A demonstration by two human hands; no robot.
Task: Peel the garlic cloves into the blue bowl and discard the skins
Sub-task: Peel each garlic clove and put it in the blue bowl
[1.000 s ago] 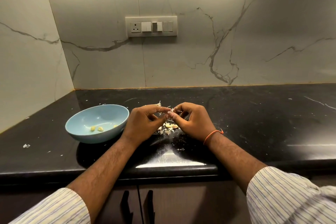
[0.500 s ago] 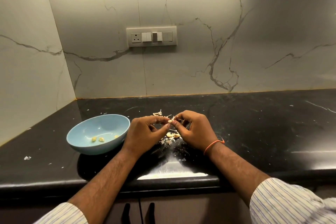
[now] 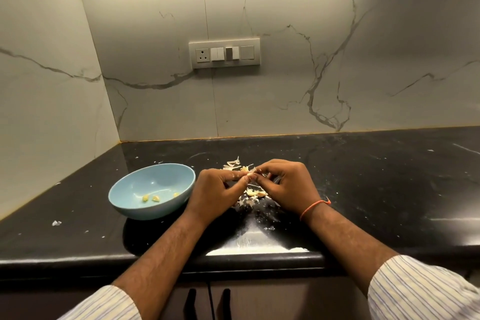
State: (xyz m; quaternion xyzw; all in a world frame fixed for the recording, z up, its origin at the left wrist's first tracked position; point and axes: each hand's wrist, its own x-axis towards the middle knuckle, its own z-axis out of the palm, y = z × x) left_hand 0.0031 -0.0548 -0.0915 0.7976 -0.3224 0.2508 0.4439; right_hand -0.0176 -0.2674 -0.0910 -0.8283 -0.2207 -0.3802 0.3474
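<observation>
A pale blue bowl (image 3: pixel 124 199) sits on the black counter, left of my hands, with three peeled cloves (image 3: pixel 155 198) inside. My left hand (image 3: pixel 217 193) and my right hand (image 3: pixel 288 186) meet fingertip to fingertip above the counter. Between them they pinch a small garlic clove (image 3: pixel 248 175). Under and between the hands lies a heap of garlic cloves and papery skins (image 3: pixel 253 195). More skins (image 3: pixel 232 163) lie just beyond the fingers.
The black counter (image 3: pixel 376 189) runs to a marble wall at the back and left. Its front edge (image 3: pixel 233 260) is near my forearms. Small skin flakes, one of them (image 3: pixel 56 222), dot the counter's left part. A switch plate (image 3: pixel 224 53) is on the wall.
The camera has tilted up, so hands and bowl sit lower in view. Both hands stay together at the clove, their fingers shifting slightly.
</observation>
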